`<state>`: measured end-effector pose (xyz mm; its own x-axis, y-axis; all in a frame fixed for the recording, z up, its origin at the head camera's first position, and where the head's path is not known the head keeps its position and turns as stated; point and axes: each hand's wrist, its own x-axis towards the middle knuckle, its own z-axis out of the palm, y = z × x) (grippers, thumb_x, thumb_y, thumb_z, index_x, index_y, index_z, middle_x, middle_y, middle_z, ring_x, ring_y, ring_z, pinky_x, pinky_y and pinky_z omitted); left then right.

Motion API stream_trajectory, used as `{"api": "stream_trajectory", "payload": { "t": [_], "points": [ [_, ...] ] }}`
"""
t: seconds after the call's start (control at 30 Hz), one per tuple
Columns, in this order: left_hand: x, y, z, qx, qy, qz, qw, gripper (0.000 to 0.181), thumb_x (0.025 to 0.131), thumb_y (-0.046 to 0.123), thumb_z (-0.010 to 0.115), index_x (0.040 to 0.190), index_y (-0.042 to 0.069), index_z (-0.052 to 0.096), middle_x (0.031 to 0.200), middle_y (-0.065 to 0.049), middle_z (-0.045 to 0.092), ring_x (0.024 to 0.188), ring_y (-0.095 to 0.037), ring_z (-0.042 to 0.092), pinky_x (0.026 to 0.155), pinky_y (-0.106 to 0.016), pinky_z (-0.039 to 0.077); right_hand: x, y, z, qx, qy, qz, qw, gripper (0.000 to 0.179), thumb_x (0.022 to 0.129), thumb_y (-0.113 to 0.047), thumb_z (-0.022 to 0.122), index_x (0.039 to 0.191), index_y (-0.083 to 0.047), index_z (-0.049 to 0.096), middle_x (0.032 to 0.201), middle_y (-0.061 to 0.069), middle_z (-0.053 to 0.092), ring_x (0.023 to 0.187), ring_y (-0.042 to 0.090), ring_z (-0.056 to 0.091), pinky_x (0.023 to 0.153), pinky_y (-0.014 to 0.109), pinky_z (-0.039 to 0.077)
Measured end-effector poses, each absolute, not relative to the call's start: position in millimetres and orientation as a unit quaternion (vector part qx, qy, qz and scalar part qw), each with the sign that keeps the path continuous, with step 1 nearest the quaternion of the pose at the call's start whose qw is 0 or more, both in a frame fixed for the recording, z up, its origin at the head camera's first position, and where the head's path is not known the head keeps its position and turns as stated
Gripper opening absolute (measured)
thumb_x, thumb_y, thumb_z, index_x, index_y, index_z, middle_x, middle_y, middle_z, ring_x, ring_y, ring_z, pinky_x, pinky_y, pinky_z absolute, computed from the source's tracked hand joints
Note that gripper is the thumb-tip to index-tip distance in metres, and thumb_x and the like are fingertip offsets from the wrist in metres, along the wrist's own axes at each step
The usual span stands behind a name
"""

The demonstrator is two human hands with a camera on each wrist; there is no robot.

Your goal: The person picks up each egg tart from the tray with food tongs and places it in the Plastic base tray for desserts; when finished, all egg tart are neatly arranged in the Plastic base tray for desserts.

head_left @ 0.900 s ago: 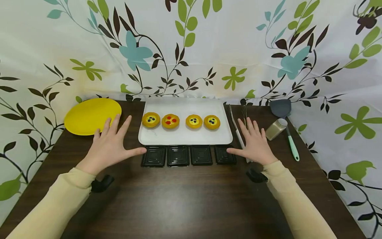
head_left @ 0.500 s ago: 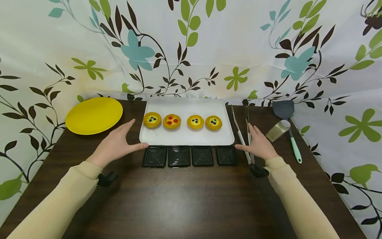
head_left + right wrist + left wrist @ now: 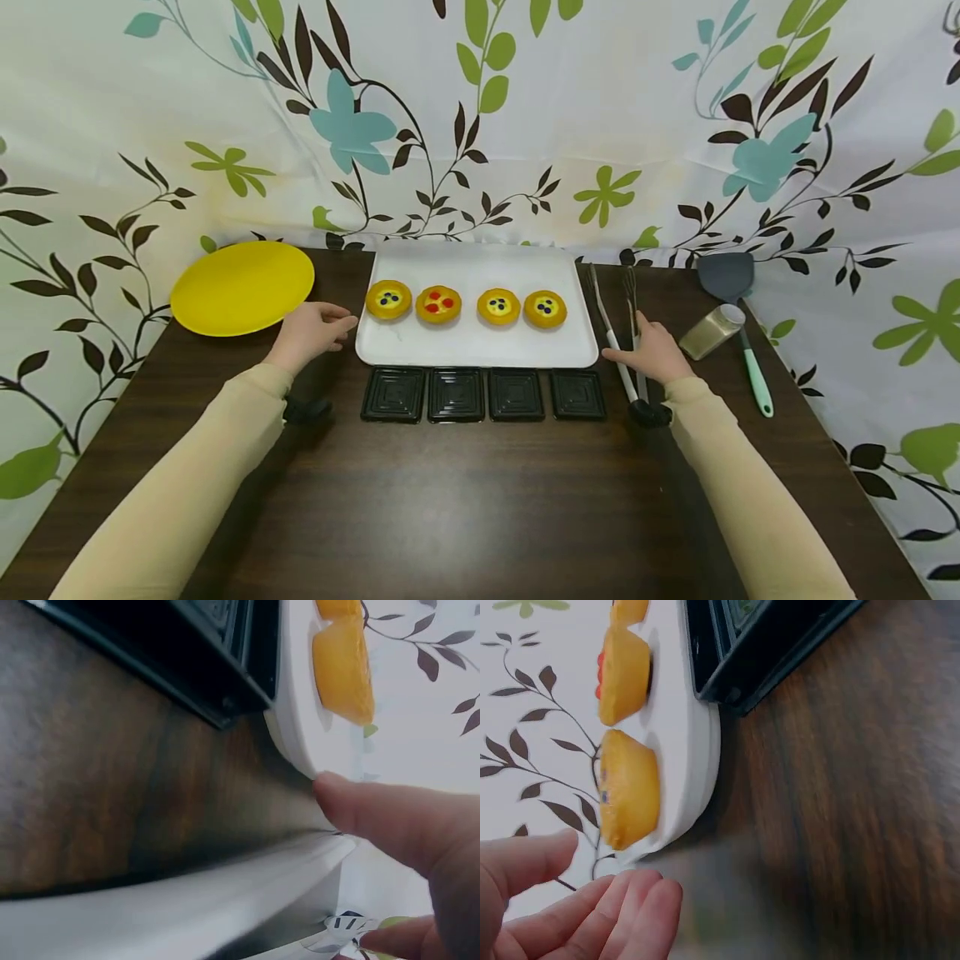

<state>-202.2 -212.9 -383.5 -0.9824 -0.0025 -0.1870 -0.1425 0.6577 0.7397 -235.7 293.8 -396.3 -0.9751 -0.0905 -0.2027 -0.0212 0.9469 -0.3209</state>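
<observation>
Near the left end of a white tray (image 3: pixel 472 346), my left hand (image 3: pixel 309 335) is held with bent fingers and thumb apart, holding nothing; the left wrist view shows the fingertips (image 3: pixel 656 900) close to the tray's corner. My right hand (image 3: pixel 654 352) is over two long white-handled utensils (image 3: pixel 617 354) at the tray's right end. Its thumb (image 3: pixel 360 806) points at the tray's edge in the right wrist view. On the tray are several tarts, one with red toppings (image 3: pixel 438 305) and others with dark berries (image 3: pixel 498 307).
A row of several black square dishes (image 3: pixel 456 395) lies in front of the tray. A yellow oval plate (image 3: pixel 242 287) is at the back left. To the right lie a tilted shaker jar (image 3: pixel 711 332) and a grey-headed spatula (image 3: pixel 726 276). A patterned curtain (image 3: pixel 480 125) hangs behind the table.
My left hand has moved right to the tray's left end and its fingers have bent from spread. The right hand has lowered over the white-handled utensils, its fingers less spread. The objects stay put.
</observation>
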Motion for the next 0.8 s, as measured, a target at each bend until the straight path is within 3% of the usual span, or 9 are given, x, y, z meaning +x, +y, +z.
{"api": "stream_trajectory", "payload": {
  "t": [0.17,0.43,0.8],
  "points": [
    [-215,-209,-390,-0.076,0.876,0.463,0.112,0.04,0.097,0.019,0.054,0.123,-0.012,0.055,0.119,-0.031,0.057,0.1,-0.034,0.063,0.078,-0.033,0.058,-245,293,-398,-0.012,0.979,-0.163,0.124,0.104,0.084,-0.048,0.063,0.141,0.021,0.01,0.14,0.046,0.023,0.125,0.057,0.03,0.102,0.063,0.034],
    [-226,-207,-400,-0.119,0.843,0.506,0.138,0.04,0.096,0.016,0.056,0.124,-0.013,0.054,0.122,-0.03,0.055,0.089,-0.021,0.065,0.073,-0.028,0.059,-254,288,-399,0.029,0.975,-0.168,0.143,0.103,0.086,-0.049,0.06,0.141,0.022,0.009,0.141,0.045,0.02,0.128,0.056,0.027,0.104,0.062,0.033],
    [-234,-207,-406,-0.164,0.812,0.536,0.162,0.044,0.095,0.019,0.058,0.129,-0.009,0.052,0.128,-0.025,0.051,0.101,-0.025,0.06,0.079,-0.029,0.057,-266,286,-403,0.036,0.976,-0.166,0.135,0.101,0.086,-0.047,0.06,0.139,0.024,0.012,0.138,0.047,0.022,0.126,0.058,0.028,0.104,0.062,0.034]
  ]
}}
